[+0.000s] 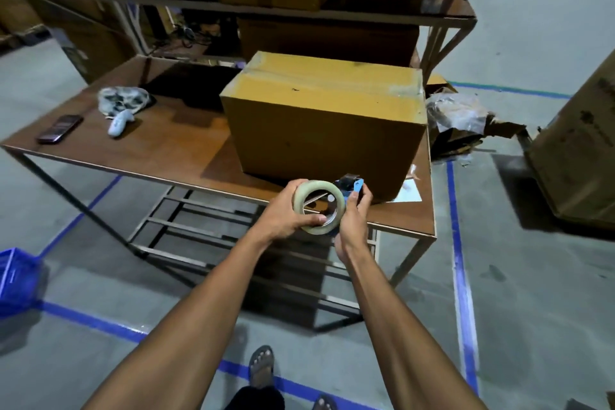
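Observation:
A closed cardboard box (324,123) with clear tape along its top seam sits on the right half of a brown table (173,146). In front of the box, over the table's near edge, my left hand (283,215) grips a roll of clear tape (301,201) by its rim. My right hand (354,218) holds the blue tape dispenser (356,186) that the roll sits on, fingers curled round its frame.
A dark phone (60,129), a white controller (119,123) and a crumpled plastic bag (123,98) lie on the table's left part. Shelves with cartons stand behind. A torn carton with plastic (459,123) and a large carton (579,156) sit on the floor right; a blue crate (16,280) left.

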`<move>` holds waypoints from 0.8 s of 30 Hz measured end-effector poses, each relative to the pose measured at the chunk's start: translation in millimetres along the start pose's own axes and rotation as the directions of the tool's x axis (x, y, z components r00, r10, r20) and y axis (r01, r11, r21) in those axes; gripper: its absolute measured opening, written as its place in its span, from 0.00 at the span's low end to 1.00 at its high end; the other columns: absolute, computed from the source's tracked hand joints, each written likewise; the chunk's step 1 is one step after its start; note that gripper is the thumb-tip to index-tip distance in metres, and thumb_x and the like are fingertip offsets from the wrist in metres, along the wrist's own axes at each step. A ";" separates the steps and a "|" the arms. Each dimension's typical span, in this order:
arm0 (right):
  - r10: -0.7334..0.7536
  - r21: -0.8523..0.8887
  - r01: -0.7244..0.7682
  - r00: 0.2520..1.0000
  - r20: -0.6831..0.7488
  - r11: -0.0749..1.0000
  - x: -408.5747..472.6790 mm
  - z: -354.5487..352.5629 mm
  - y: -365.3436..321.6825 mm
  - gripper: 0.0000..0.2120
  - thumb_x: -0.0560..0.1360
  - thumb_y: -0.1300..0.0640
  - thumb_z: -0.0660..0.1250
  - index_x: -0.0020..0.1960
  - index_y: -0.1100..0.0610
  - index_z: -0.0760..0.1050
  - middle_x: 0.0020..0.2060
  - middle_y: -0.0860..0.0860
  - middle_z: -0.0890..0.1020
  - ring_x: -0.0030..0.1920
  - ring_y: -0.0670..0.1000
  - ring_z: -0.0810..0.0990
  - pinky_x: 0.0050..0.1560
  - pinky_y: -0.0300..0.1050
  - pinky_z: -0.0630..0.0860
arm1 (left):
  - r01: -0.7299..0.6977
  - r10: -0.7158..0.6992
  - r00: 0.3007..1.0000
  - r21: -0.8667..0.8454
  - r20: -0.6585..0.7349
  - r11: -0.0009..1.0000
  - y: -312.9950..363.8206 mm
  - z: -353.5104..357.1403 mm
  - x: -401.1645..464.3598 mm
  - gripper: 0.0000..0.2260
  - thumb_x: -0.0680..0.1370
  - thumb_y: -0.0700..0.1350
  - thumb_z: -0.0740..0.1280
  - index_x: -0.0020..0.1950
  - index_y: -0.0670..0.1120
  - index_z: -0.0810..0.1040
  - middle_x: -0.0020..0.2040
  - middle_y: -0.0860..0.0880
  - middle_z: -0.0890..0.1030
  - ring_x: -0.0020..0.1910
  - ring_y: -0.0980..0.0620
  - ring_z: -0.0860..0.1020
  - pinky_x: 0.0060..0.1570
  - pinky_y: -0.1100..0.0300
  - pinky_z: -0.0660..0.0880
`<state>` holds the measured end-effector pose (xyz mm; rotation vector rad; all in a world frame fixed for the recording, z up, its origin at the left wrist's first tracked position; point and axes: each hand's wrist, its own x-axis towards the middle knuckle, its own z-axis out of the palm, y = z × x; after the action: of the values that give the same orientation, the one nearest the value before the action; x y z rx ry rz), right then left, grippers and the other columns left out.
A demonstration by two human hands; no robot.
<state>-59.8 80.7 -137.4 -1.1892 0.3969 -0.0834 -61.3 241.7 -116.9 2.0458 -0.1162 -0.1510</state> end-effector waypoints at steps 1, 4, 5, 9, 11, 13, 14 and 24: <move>0.028 0.027 -0.029 0.999 0.020 0.999 3.3 5.3 2.8 0.18 0.90 0.52 0.51 0.79 0.41 0.62 0.70 0.57 0.78 0.68 0.57 0.80 0.71 0.62 0.77 | -0.001 0.001 1.000 0.037 -0.004 0.999 -3.4 -6.9 2.6 0.41 0.65 0.60 0.86 0.73 0.56 0.72 0.63 0.61 0.80 0.62 0.61 0.79 0.62 0.62 0.75; 0.107 0.099 -0.114 0.991 0.076 0.989 12.1 23.9 12.6 0.18 0.90 0.55 0.51 0.79 0.44 0.63 0.68 0.56 0.79 0.62 0.51 0.83 0.60 0.49 0.82 | -0.010 0.011 1.000 0.161 -0.008 0.987 -15.0 -29.3 11.9 0.41 0.66 0.59 0.85 0.74 0.55 0.70 0.64 0.57 0.81 0.63 0.55 0.80 0.63 0.57 0.75; 0.132 0.120 -0.142 0.987 0.091 0.983 14.8 31.5 16.2 0.18 0.90 0.56 0.51 0.78 0.45 0.63 0.66 0.55 0.80 0.60 0.51 0.84 0.57 0.46 0.82 | -0.014 0.015 1.000 0.214 -0.006 0.977 -19.9 -37.4 16.4 0.41 0.67 0.57 0.85 0.75 0.55 0.69 0.64 0.55 0.81 0.64 0.53 0.79 0.63 0.56 0.75; 0.238 0.192 -0.248 0.968 0.075 0.949 28.4 65.3 31.2 0.13 0.90 0.56 0.52 0.74 0.52 0.66 0.64 0.56 0.79 0.55 0.52 0.81 0.50 0.46 0.79 | -0.011 -0.003 1.000 0.441 0.031 0.897 -43.2 -70.5 38.7 0.45 0.70 0.52 0.84 0.82 0.54 0.64 0.69 0.47 0.79 0.68 0.45 0.77 0.64 0.52 0.74; 0.296 0.217 -0.301 0.954 0.057 0.929 37.2 83.4 39.6 0.10 0.90 0.54 0.53 0.68 0.51 0.69 0.62 0.55 0.79 0.53 0.52 0.79 0.48 0.48 0.78 | -0.041 0.009 0.998 0.511 0.064 0.859 -55.3 -88.6 52.3 0.45 0.72 0.51 0.83 0.83 0.54 0.62 0.72 0.46 0.77 0.71 0.42 0.75 0.68 0.49 0.72; 0.333 0.249 -0.335 0.942 0.049 0.909 46.9 101.4 49.9 0.08 0.90 0.55 0.54 0.66 0.51 0.69 0.60 0.54 0.79 0.57 0.55 0.79 0.51 0.53 0.79 | -0.075 0.028 0.995 0.554 0.094 0.829 -65.8 -106.5 66.6 0.45 0.73 0.50 0.82 0.84 0.56 0.61 0.73 0.47 0.76 0.72 0.42 0.75 0.70 0.46 0.71; 0.345 0.271 -0.345 0.937 0.048 0.899 50.7 108.4 54.4 0.09 0.90 0.56 0.54 0.67 0.52 0.70 0.61 0.55 0.79 0.60 0.57 0.78 0.56 0.57 0.79 | -0.094 0.039 0.994 0.574 0.107 0.813 -69.2 -113.6 72.5 0.45 0.73 0.50 0.82 0.84 0.56 0.60 0.73 0.48 0.75 0.72 0.42 0.75 0.70 0.45 0.71; 0.403 0.348 -0.355 0.912 -0.074 0.868 81.3 153.0 98.9 0.15 0.88 0.67 0.53 0.73 0.58 0.67 0.69 0.60 0.74 0.71 0.60 0.74 0.81 0.63 0.64 | -0.221 0.095 0.971 0.676 0.218 0.703 -107.6 -158.9 122.4 0.43 0.75 0.36 0.78 0.82 0.58 0.59 0.69 0.47 0.68 0.62 0.39 0.79 0.59 0.47 0.77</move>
<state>54.0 231.7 -200.9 -0.7595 0.7125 0.1058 86.4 412.3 -146.7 2.7711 -0.5286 -0.1901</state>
